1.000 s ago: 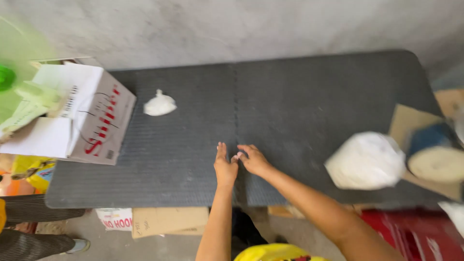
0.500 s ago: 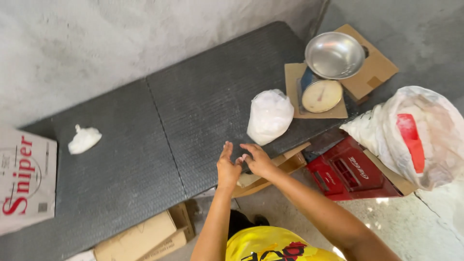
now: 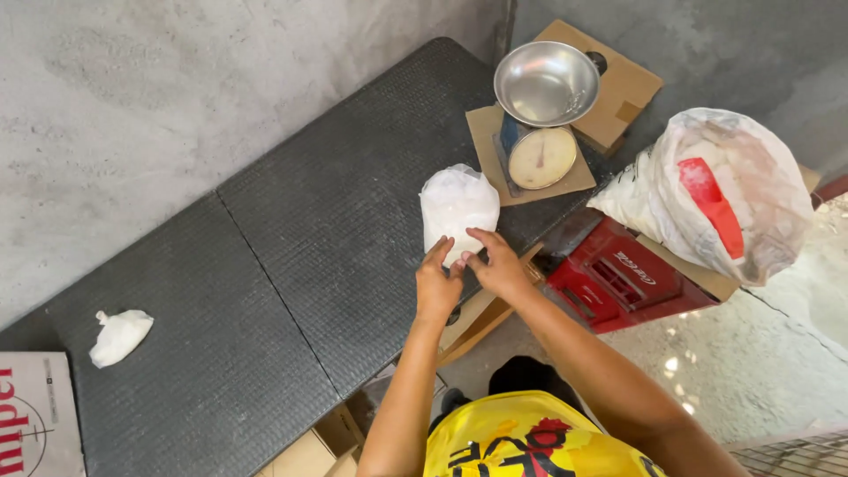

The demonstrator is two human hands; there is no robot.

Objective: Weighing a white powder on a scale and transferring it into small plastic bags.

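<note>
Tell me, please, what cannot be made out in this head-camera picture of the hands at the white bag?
- White bag: its contents and near end; left hand and right hand cover that end.
- Scale dial: reading too small.
- Cardboard box: cut off by the left edge.
- Large sack: contents unclear through the plastic.

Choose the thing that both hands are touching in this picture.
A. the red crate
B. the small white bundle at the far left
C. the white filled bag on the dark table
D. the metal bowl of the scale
C: the left hand and right hand both meet the lower edge of the white filled bag on the dark table.
</note>
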